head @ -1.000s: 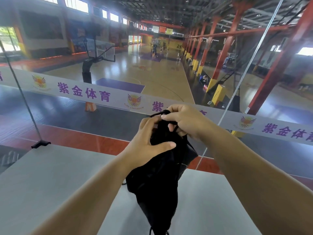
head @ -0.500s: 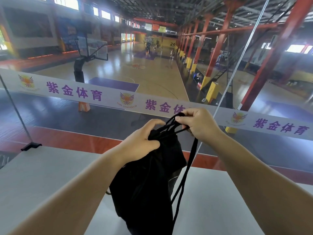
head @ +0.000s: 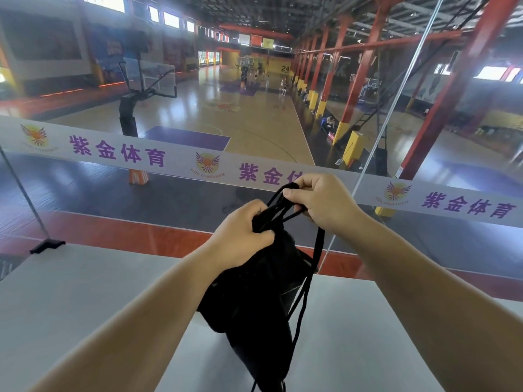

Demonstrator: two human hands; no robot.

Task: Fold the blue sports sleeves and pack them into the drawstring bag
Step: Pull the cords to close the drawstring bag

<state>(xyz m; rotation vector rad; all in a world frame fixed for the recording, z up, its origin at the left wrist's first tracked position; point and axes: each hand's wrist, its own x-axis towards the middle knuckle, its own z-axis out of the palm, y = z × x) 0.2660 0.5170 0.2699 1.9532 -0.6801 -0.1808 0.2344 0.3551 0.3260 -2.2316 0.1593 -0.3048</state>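
A black drawstring bag (head: 254, 306) hangs above the grey table (head: 85, 301), its mouth gathered tight. My left hand (head: 240, 239) is clenched around the bunched neck of the bag. My right hand (head: 319, 202) pinches the black cords (head: 278, 207) just above and to the right of the neck, holding them taut. A long loop of cord (head: 308, 278) drops down the bag's right side. No blue sleeves are visible; the inside of the bag is hidden.
A glass barrier with a white banner (head: 119, 151) of purple characters runs along the table's far edge. A black bracket foot (head: 46, 246) stands at the back left. Beyond lies a basketball court with red columns.
My right hand drew the cords out of the bag's mouth, up and to the right. My left hand closed tighter around the neck. The cord loop now hangs free.
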